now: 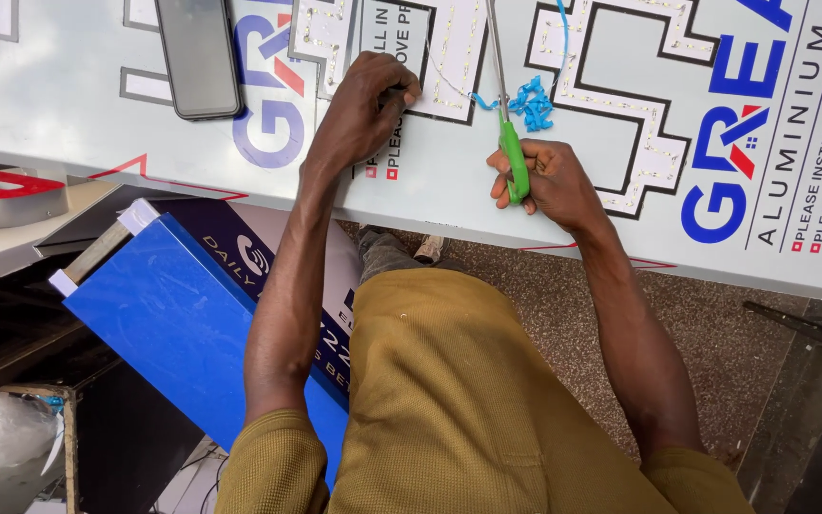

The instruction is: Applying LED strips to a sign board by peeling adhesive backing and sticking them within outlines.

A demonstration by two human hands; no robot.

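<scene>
My right hand (549,181) grips the green handles of a pair of scissors (507,114), whose metal blades point away from me across a white panel (68,95) covered in film with blue and red print. My left hand (368,100) rests on the panel with its fingers curled, pinching a thin wire (444,81) beside a letter-shaped cut-out lined with small lights (454,48). A small heap of blue wire offcuts (531,103) lies just right of the scissor blades. A second light-lined cut-out (654,143) sits further right.
A dark phone (199,57) lies face down on the panel at upper left. A blue sign board (173,314) leans below the panel's near edge. A red raised letter (2,186) sits at left. Speckled floor (706,314) shows below.
</scene>
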